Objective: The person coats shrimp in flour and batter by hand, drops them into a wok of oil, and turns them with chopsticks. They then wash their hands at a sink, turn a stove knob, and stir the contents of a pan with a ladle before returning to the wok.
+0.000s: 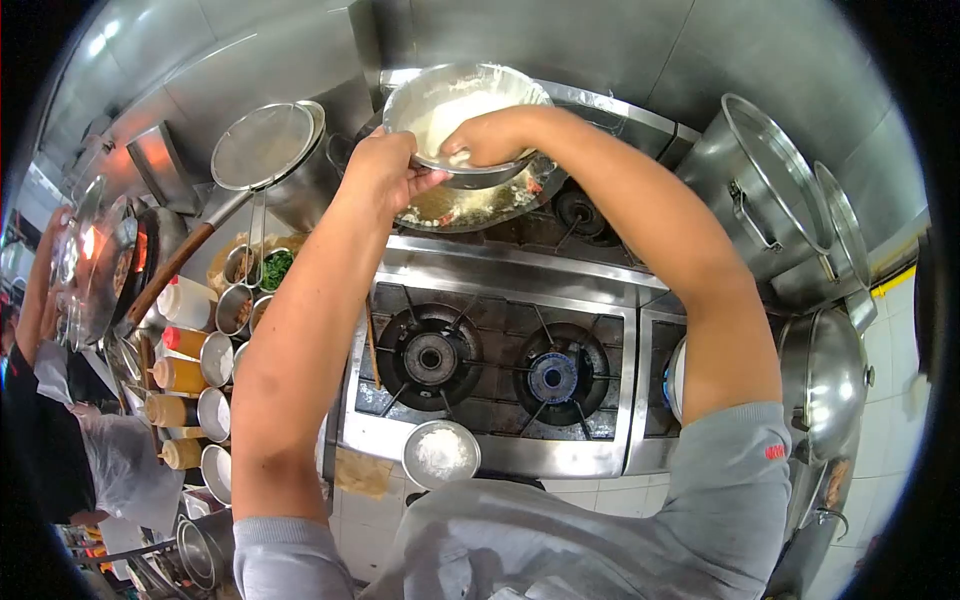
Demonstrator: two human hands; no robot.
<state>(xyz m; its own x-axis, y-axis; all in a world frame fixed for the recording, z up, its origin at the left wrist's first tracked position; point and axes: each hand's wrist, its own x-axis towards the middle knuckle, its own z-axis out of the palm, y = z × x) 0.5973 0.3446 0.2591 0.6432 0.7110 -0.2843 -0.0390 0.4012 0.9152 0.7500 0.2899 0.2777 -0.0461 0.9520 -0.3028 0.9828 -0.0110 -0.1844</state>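
Metal bowl (pixel 485 181), one: sitting tilted above the wide pan (pixel 468 226) at the far side of the stove (pixel 580 458); carrying pale, wet batter (pixel 468 108). Left hand (pixel 388 165): gripping the near-left rim, fingers pinching the wall. Right hand (pixel 495 135): reaching inside, fingers curling into the batter; whether they are pressing together, cannot tell. Handling, as judged: stiff shell, moderately heavy, likely turning slippery where batter is smearing; soft, clinging contents. Best hold: clean outer rim, supporting underneath.

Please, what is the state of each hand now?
Left hand: closed on the metal bowl's rim.
Right hand: inside the same bowl; open or closed cannot be told.
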